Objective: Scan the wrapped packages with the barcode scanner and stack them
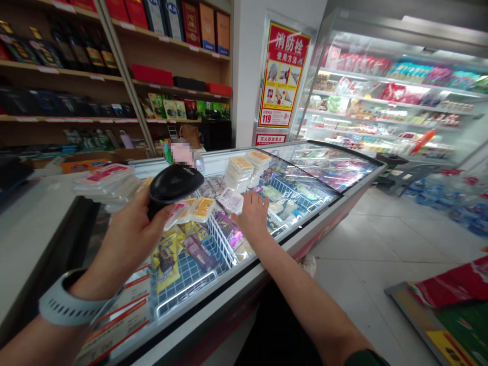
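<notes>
Over the freezer (320, 226), left hand (127, 234) clamps the black scanner (175, 184); right hand (252, 216) meets the labelled pack (230, 200), grip impossible to tell, and a loose pinch could drop it!

the scanner (176, 184), black with a smooth rounded head, is held in the left hand (133, 231) above the glass, its broad head pointing right. the pack (230, 201), flat, clear and pale with a printed label facing up, lies slanted at the right hand's (252, 216) fingers; whether gripped is unclear.
</notes>
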The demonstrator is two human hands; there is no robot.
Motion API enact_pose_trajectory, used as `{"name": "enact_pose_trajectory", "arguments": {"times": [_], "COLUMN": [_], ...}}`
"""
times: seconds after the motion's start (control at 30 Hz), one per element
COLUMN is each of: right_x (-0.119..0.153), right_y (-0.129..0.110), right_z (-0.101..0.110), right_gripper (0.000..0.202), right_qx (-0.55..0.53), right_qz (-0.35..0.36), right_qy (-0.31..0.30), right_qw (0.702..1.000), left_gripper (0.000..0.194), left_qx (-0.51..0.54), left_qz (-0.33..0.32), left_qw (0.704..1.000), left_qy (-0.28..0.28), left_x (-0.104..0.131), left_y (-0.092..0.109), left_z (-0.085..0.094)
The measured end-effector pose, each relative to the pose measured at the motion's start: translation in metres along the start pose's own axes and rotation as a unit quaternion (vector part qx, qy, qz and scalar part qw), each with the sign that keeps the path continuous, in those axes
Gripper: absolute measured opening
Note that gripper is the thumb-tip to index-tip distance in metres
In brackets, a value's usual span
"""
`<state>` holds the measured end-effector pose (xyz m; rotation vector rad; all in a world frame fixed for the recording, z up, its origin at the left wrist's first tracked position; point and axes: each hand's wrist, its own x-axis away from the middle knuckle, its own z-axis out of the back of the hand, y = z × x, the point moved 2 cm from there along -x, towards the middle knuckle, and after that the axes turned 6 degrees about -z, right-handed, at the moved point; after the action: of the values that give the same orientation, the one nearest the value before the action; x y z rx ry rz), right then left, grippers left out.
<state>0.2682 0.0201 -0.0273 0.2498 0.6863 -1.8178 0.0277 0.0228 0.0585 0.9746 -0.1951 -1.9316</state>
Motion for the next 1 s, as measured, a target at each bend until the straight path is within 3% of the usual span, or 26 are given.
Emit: {"name": "enact_pose_trajectory", "arguments": {"times": [0.17,0.57,1.0], "right_x": [0.005,0.004,0.005], "right_y": [0.013,0.019,0.017], "right_z": [0.015,0.016,0.017], "right_gripper": [0.054,0.054,0.049], "right_qx": [-0.026,-0.064,-0.060], "right_qz": [0.015,0.038,0.053], "right_qy": [0.075,0.180,0.200], "right_qw": [0.997,0.981,0.976], "left_gripper": [0.050,0.040,0.048], "left_qx": [0.010,0.035,0.069], "left_qz": [-0.012,-0.067,-0.073], "left_qw": [0.999,0.994,0.991], "left_qy": [-0.038,-0.073,-0.093], "left_x": [0.005,0.014,0.016], "left_y": [0.008,0.022,0.017], "left_z": [-0.006,-0.008,-0.012]}}
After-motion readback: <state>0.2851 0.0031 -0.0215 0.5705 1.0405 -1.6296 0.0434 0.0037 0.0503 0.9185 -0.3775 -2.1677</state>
